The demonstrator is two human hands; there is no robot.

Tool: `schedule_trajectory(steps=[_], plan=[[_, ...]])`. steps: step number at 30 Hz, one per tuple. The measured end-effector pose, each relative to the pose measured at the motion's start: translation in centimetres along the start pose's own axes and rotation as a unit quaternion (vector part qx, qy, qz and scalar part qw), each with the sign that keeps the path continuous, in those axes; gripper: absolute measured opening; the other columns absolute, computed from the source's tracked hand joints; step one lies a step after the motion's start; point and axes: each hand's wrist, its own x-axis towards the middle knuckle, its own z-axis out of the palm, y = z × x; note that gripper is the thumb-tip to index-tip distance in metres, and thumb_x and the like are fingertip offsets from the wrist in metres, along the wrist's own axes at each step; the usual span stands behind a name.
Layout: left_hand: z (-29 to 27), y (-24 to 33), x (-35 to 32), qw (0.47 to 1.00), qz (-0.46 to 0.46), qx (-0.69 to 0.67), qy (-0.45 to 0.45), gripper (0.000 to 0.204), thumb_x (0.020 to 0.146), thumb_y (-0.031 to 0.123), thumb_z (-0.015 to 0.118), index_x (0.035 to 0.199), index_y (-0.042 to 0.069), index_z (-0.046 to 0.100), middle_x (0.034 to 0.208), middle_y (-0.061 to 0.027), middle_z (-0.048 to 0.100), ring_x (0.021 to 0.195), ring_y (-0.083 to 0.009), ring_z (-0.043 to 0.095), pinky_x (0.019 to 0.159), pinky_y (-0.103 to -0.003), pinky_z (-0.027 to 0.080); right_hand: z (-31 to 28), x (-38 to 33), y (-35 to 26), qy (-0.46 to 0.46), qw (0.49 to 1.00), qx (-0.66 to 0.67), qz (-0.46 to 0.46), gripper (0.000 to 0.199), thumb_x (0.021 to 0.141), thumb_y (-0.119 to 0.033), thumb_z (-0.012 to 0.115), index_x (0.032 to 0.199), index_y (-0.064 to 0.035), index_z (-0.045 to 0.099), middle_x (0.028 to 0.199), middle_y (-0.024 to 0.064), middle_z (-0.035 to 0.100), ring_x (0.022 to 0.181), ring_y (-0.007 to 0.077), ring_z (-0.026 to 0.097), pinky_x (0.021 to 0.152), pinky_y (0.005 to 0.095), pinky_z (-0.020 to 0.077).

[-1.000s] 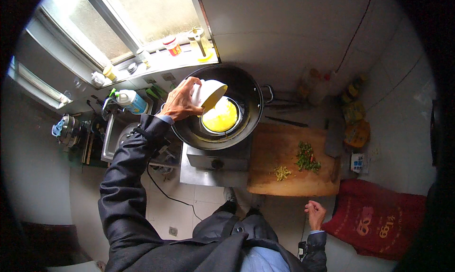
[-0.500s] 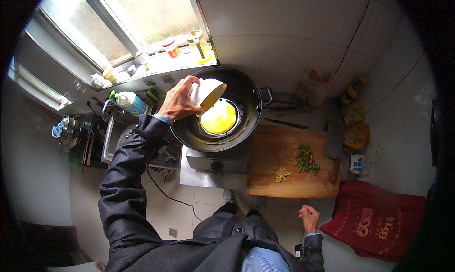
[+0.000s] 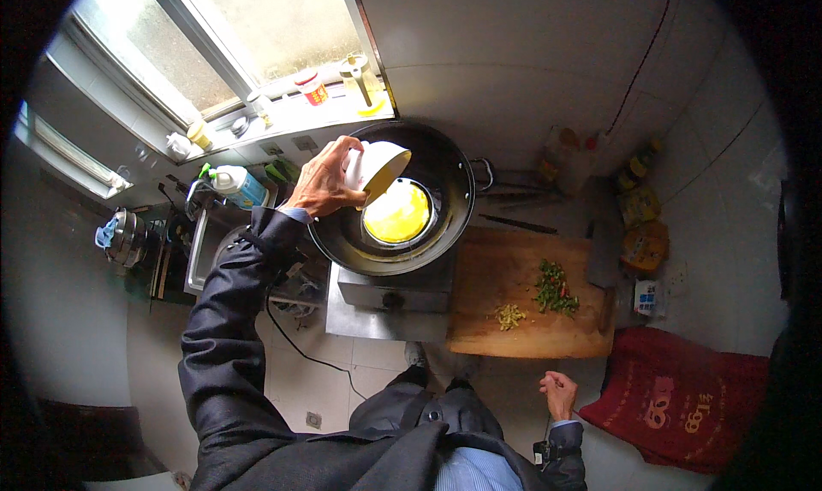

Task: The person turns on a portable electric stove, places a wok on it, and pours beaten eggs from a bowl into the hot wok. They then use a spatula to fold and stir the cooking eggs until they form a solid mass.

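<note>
My left hand point(image 3: 325, 181) grips a white bowl point(image 3: 374, 164), tilted on its side over a dark wok point(image 3: 454, 221). Yellow beaten egg point(image 3: 396, 213) lies in a bright pool at the bottom of the wok, just below the bowl's rim. The wok sits on a metal stove point(image 3: 385, 311). My right hand point(image 3: 560, 393) hangs low at the right, near the front edge of a wooden cutting board point(image 3: 479, 273) but apart from it. Its fingers are curled in, with nothing visible in them.
On the board lie chopped green and red peppers point(image 3: 556, 287) and minced yellowish bits point(image 3: 509, 317), with a cleaver point(image 3: 605, 251) at its right edge. A red cloth point(image 3: 676, 397) drapes at right. Left of the wok are a white bottle point(image 3: 235, 185) and a sink point(image 3: 199, 247). Jars point(image 3: 310, 87) line the windowsill.
Almost nothing differs. My left hand keeps the bowl tilted over the wok, and my right hand stays low with curled fingers. The whole view has shifted very slightly.
</note>
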Motion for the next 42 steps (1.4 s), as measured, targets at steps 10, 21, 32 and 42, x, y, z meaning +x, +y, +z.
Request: schedule_trajectory(steps=[10, 21, 32, 42], plan=[[-0.1, 0.0, 0.0, 1.000, -0.005, -0.011, -0.003, 0.078, 0.060, 0.032, 0.087, 0.127, 0.016, 0.053, 0.113, -0.0204, 0.063, 0.108, -0.0404, 0.067, 0.097, -0.045, 0.053, 0.1, -0.6, -0.6, -0.001, 1.000, -0.022, -0.002, 0.022, 0.098, -0.009, 0.067, 0.113, 0.0065, 0.072, 0.090, 0.0120, 0.074, 0.076, 0.0170, 0.070, 0.070, 0.0292, 0.0596], [-0.1, 0.1, -0.1, 1.000, 0.004, -0.012, 0.004, 0.077, 0.060, 0.033, 0.089, 0.127, 0.016, 0.053, 0.114, -0.0200, 0.063, 0.107, -0.0398, 0.067, 0.096, -0.045, 0.053, 0.0, -0.6, 0.5, -0.009, 1.000, -0.007, 0.000, 0.021, 0.098, -0.007, 0.067, 0.113, 0.0065, 0.072, 0.093, 0.0120, 0.074, 0.081, 0.0172, 0.071, 0.071, 0.0292, 0.0597], [-0.3, 0.4, -0.5, 1.000, 0.004, 0.001, 0.001, 0.078, 0.059, 0.032, 0.089, 0.127, 0.016, 0.053, 0.114, -0.0200, 0.063, 0.109, -0.0400, 0.067, 0.097, -0.045, 0.052, 0.3, -1.0, -0.2, -0.010, 0.999, -0.041, -0.001, 0.022, 0.098, -0.010, 0.066, 0.113, 0.0061, 0.072, 0.092, 0.0115, 0.075, 0.077, 0.0165, 0.071, 0.070, 0.0294, 0.0589], [-0.7, 0.9, -0.9, 1.000, 0.006, 0.014, 0.015, 0.078, 0.059, 0.030, 0.090, 0.127, 0.016, 0.054, 0.116, -0.0190, 0.064, 0.104, -0.0385, 0.068, 0.095, -0.044, 0.054, 0.4, -1.3, 1.5, -0.014, 1.000, -0.016, -0.015, 0.022, 0.095, -0.009, 0.067, 0.110, 0.0058, 0.073, 0.089, 0.0110, 0.075, 0.073, 0.0152, 0.071, 0.067, 0.0281, 0.0584]])
